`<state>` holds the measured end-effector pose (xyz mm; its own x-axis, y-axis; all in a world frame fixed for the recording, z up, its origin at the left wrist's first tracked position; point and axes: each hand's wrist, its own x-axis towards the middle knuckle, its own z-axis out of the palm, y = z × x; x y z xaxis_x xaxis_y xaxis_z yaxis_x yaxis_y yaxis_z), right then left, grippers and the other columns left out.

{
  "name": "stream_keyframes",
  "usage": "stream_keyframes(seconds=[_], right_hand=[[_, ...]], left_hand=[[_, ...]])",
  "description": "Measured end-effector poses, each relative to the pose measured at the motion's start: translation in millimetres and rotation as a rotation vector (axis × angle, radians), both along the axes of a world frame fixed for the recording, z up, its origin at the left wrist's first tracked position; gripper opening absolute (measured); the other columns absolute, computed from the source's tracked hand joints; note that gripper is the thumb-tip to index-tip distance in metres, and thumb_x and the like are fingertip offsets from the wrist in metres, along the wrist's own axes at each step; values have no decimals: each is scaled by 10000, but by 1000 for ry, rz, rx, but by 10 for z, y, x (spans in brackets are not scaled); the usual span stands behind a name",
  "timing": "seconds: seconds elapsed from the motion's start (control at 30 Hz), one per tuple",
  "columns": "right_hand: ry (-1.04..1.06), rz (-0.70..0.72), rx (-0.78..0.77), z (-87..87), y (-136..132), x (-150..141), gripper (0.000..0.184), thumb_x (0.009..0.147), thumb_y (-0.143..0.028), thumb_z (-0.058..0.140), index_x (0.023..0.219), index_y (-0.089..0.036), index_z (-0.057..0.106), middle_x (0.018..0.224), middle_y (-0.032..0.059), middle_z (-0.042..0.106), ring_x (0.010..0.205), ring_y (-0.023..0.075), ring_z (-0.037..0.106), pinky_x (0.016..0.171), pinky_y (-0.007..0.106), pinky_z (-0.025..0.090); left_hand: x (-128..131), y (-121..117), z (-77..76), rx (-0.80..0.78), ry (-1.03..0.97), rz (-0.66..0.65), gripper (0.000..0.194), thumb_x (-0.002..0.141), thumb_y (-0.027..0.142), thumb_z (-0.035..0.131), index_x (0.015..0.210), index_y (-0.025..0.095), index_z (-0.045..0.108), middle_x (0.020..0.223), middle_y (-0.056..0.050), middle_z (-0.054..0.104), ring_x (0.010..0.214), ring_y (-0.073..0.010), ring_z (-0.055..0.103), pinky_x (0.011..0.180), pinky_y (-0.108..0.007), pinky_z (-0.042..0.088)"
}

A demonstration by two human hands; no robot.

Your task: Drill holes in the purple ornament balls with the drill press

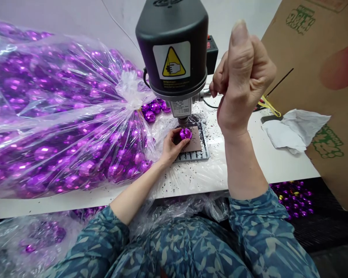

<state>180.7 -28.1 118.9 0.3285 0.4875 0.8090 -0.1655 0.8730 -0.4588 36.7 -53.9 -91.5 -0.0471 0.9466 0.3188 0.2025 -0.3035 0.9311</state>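
A black bench drill press (174,50) with a yellow warning label stands in the middle of the table. On the tan pad (196,141) over its slotted metal base (191,156), directly under the chuck (183,120), sits a shiny purple faceted ball (185,133). My left hand (173,144) pinches this ball between thumb and fingers. Raised at the machine's right side, my right hand (243,73) is closed in a fist at the drill press handle (205,93); the fingers hide most of the handle.
A large tied clear bag (60,116) of purple balls fills the left. Several loose purple balls (152,110) lie behind the base. Dark shavings dot the white table (203,179). Crumpled white paper (295,129), yellow-handled scissors (271,107) and a cardboard box (316,50) are on the right.
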Motion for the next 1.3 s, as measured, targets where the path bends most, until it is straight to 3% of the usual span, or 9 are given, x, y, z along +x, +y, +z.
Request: stream_keyframes(seconds=[0.1,0.27,0.53,0.8,1.0,1.13,1.3], right_hand=[[-1,2,33,-4,11,2,434,933,-462,623,612,-215,467,539,-57,316,419,52,258,444,266,277],[-30,-47,56,-32,73,9,402,894,-578,619,676,-241,584,567,-53,274,421,49,227,437,258,302],[-110,-199,-93,-86,91,23,485,896,-733,484,848,-276,639,644,-29,278,496,73,319,488,250,361],[-43,-41,40,-92,117,7,304,934,-577,560,837,-304,655,616,-35,252,471,92,239,477,283,299],[-64,-50,-38,-60,44,0,289,993,-447,508,809,-239,590,648,-38,253,487,69,229,518,271,306],[-124,-152,-63,-89,77,-2,371,995,-569,445,873,-271,629,659,-31,222,503,83,209,513,274,303],[-74,-122,-17,-128,114,2,356,971,-598,493,899,-284,646,663,-39,218,502,80,203,526,270,306]], left_hand=[[25,24,13,-1,11,-21,548,783,466,856,1214,218,624,1134,-87,721,1037,-227,701,937,-420,589],[7,54,29,24,46,-36,539,770,462,869,1196,224,642,1130,-82,712,1049,-230,694,952,-423,582],[-78,61,-40,-37,-109,-78,610,768,572,850,1227,230,641,1186,-92,740,1113,-248,713,1021,-461,577],[-200,32,-23,-65,-81,-28,598,839,612,769,1296,247,645,1290,-105,723,1210,-268,681,1125,-505,508],[-193,58,-19,-90,-97,-23,555,854,607,754,1269,248,671,1285,-100,730,1220,-268,675,1141,-498,492],[-196,78,-25,-82,-85,-40,533,886,588,727,1286,241,664,1286,-103,729,1223,-269,678,1136,-498,498],[-205,93,-92,-43,-17,-6,577,860,581,760,1310,237,651,1305,-119,715,1238,-269,671,1143,-514,494]])
